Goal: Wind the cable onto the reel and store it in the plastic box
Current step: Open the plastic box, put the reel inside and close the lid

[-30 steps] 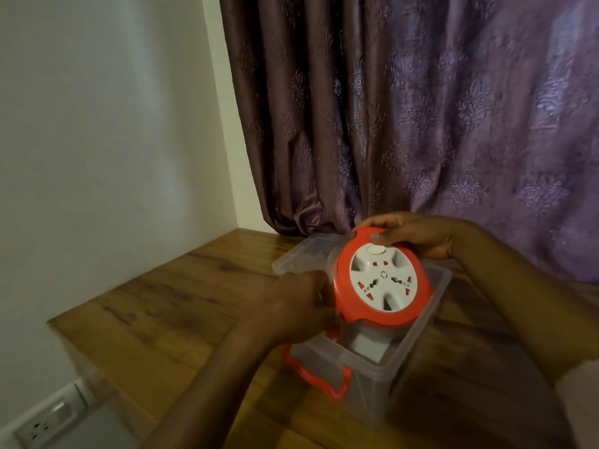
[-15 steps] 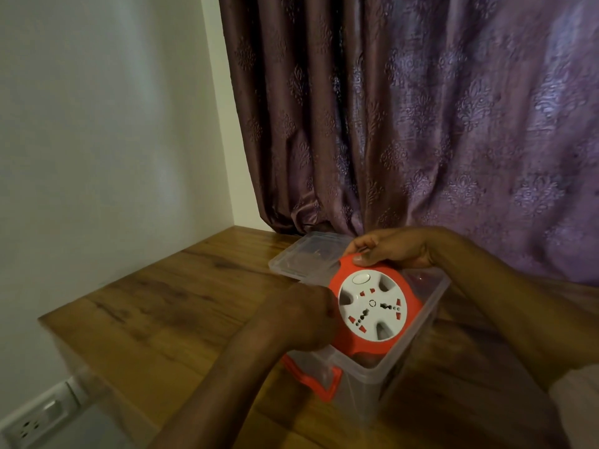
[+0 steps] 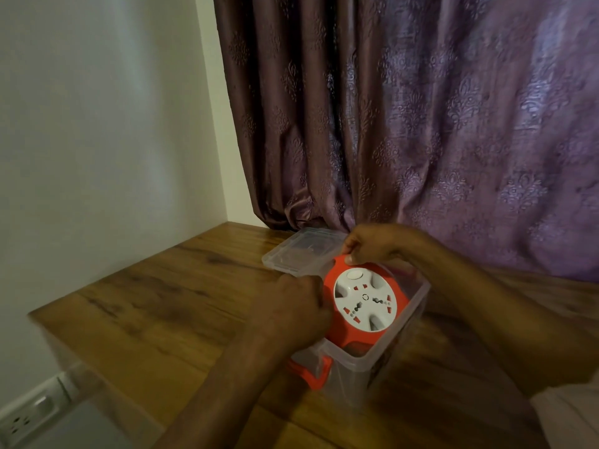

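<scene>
A person lowers an orange-and-white cable reel into a clear plastic box that stands on a wooden tabletop, near its far edge and below a purple patterned curtain. The reel sits tilted in the box's open mouth, partly below the rim, its round white socket face turned up and toward the camera; its flat disc leans so that the top edge points to the curtain and the lower edge dips toward the near end of the box. The right hand pinches the orange rim at the reel's far top edge, thumb and fingertips pressed onto it. The left hand is curled against the reel's left side, fingers closed on the orange rim there, though the contact itself is hidden behind the knuckles. The box's long axis runs from near right toward the far left, with an orange latch handle on its near end wall. Its clear lid lies flat on the tabletop, touching the box's far end. A white wall socket shows at lower left, below the tabletop's left edge.
</scene>
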`<act>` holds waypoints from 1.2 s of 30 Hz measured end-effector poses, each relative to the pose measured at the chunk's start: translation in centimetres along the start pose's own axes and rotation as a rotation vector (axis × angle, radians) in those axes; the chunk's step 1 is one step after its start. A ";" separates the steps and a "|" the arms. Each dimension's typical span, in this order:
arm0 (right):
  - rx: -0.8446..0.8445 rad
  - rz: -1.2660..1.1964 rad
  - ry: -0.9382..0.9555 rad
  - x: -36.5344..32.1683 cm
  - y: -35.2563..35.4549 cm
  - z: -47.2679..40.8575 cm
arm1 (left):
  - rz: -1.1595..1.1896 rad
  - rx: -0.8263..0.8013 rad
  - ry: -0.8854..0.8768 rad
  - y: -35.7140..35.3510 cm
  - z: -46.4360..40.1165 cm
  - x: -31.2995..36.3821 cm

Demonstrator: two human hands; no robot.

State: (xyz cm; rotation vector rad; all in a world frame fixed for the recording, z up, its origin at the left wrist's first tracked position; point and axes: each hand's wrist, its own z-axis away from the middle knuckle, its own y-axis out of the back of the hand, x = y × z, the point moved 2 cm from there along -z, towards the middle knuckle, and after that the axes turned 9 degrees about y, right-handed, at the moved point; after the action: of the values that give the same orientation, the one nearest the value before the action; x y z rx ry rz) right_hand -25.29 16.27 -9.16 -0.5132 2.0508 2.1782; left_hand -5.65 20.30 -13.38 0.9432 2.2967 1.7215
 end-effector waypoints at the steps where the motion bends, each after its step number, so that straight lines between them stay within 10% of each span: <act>1: 0.004 0.006 -0.015 0.0 -0.1 -0.1 | 0.005 0.008 -0.002 0.0 0.1 0.0; 11: 0.111 0.124 -0.011 0.0 -0.2 0.3 | 0.067 0.127 0.007 0.0 0.5 -0.3; 23: 0.749 0.107 0.038 -1.0 -0.6 -0.2 | 0.149 0.117 0.092 1.3 -0.5 -5.5; 36: 0.430 -0.471 -0.200 -2.6 -6.8 -1.0 | -0.189 0.357 0.256 4.8 -4.3 -19.5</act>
State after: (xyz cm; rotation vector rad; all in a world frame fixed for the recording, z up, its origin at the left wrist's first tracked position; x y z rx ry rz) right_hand -20.58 16.25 -14.86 -0.6151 1.9588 1.4174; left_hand 9.94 6.98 -12.74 0.5488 2.8186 1.4579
